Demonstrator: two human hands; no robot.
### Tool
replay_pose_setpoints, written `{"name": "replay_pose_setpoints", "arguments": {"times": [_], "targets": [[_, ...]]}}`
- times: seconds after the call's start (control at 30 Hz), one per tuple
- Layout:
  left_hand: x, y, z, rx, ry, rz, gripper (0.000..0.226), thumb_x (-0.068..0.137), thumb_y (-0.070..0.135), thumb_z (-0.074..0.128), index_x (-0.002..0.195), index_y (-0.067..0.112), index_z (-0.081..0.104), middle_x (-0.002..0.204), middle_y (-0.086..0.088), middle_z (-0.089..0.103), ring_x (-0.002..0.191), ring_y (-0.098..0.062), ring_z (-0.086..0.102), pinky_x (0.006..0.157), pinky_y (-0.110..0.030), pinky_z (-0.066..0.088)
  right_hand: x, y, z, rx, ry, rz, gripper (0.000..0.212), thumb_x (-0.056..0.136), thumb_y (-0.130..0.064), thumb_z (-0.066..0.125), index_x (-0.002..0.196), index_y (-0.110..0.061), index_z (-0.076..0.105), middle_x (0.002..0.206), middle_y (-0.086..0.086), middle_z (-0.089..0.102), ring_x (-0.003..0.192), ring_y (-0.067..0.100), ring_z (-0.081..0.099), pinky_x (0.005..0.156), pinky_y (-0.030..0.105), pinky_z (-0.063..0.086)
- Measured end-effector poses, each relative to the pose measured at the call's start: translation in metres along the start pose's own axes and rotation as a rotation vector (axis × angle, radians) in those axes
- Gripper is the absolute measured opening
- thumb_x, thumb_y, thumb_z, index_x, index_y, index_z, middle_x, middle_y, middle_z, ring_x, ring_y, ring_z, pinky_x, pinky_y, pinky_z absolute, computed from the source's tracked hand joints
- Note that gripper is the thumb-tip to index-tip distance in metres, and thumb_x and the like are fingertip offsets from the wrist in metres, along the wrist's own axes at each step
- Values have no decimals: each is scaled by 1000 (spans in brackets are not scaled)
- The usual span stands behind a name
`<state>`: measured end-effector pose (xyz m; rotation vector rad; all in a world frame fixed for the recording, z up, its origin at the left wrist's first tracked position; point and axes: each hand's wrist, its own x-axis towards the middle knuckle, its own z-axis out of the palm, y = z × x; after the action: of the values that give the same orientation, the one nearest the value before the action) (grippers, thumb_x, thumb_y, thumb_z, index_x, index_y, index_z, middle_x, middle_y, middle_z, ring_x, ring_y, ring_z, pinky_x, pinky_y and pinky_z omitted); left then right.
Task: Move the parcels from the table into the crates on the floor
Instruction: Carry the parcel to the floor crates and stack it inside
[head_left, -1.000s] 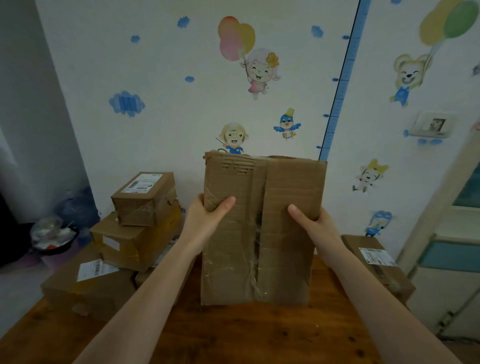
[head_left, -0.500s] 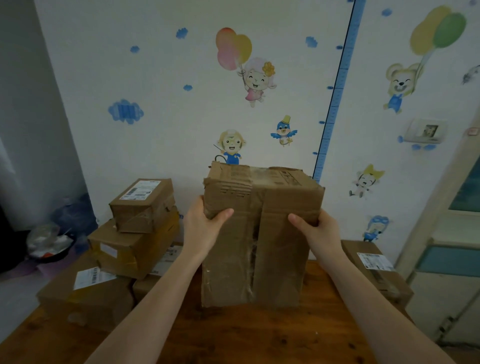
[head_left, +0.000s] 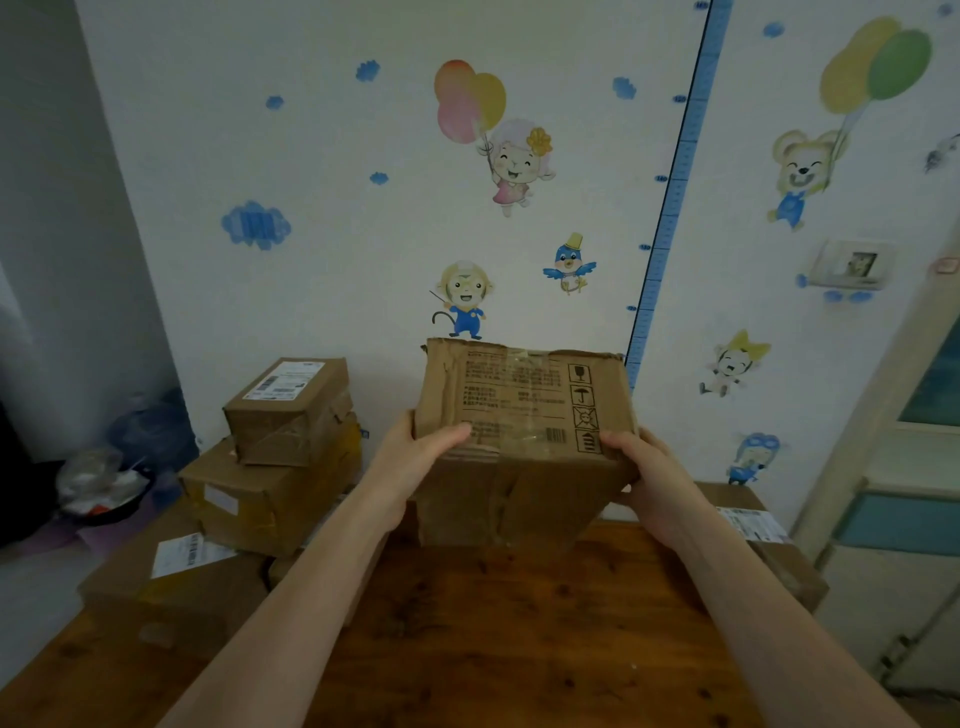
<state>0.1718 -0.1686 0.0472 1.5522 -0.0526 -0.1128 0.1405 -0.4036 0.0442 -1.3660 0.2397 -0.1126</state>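
Observation:
A large worn cardboard parcel with printed handling symbols is held above the wooden table, tilted so its printed face points up at me. My left hand grips its left side, thumb over the top edge. My right hand grips its right side the same way. A stack of three parcels stands at the left: a small one on top, a yellow-taped one under it, a labelled one at the bottom. Another labelled parcel lies at the table's right edge. No crate is in view.
A wall with cartoon stickers stands right behind the table. A door frame is at the right. A dark bowl with wrappers sits on a low surface at the left.
The parcel has been tipped from upright, its top swinging toward me, so the printed face now shows on top. Both hands kept their hold on its sides.

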Motion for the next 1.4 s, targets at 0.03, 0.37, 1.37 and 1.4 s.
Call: {"name": "replay_pose_setpoints", "arguments": {"times": [0.03,0.37,1.37,1.4], "targets": [[0,-1,0,-17,-2,6,39,86,26,66,121,22,48,112,2,59,107,-16,54,92,-38,46,-1,0,0,-13,-17,-12,39,89,-16,59,127,-15,50,116,10,61,106,25,57,91,46,49],[-3,0,-2,62,49,157,31,84,8,68,109,20,53,100,7,60,97,-11,56,89,-30,48,-5,10,7,-140,20,-89,42,81,-19,70,118,-15,50,106,3,63,98,18,60,78,33,53],[2,-3,-18,-27,-106,78,59,75,59,62,109,12,66,102,-2,68,99,-21,63,88,-37,48,-4,18,10,-281,120,-390,39,84,-13,68,119,-16,50,103,-7,60,92,5,56,68,16,47],[3,1,-19,-159,-123,-10,64,71,66,57,104,13,69,96,-5,70,94,-23,63,87,-41,47,-4,17,9,-307,114,-399,40,84,-13,68,119,-18,49,104,-8,59,91,3,55,68,15,47]]}}
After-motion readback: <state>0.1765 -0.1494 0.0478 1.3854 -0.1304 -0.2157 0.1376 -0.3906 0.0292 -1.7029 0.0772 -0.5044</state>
